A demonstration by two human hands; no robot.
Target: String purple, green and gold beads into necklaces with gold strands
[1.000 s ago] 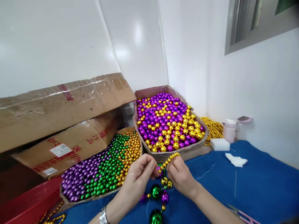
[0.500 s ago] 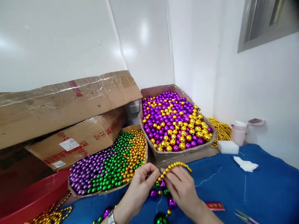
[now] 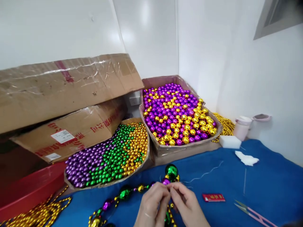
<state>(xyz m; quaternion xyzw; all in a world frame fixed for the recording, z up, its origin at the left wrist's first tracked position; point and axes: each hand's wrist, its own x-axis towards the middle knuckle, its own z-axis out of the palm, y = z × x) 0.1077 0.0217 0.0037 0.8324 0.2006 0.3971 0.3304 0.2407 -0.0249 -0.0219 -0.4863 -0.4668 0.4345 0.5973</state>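
My left hand [image 3: 153,201] and my right hand [image 3: 187,203] meet at the fingertips over the blue cloth, both closed in a pinch. What lies between the fingertips is too small and hidden to make out. Around them runs a bead necklace of gold, green and purple beads. One large green bead [image 3: 171,171] sits just beyond my fingers, with a purple bead [image 3: 166,181] by it. Leftward the strand continues past another large green bead [image 3: 125,193] and a purple bead [image 3: 107,205]. Part of the necklace is hidden behind my hands.
Behind stand a box of small beads [image 3: 107,164] and a box of larger purple and gold beads [image 3: 177,126]. Gold bead strands [image 3: 44,211] lie at left by a red basin [image 3: 30,189]. Thread snips [image 3: 254,214], a red packet [image 3: 213,197] and a white foam block [image 3: 230,142] are at right.
My hands have come together and lower in view. The gold strand no longer drapes over my right hand. A large green bead now shows beyond my fingers; the view has shifted slightly.
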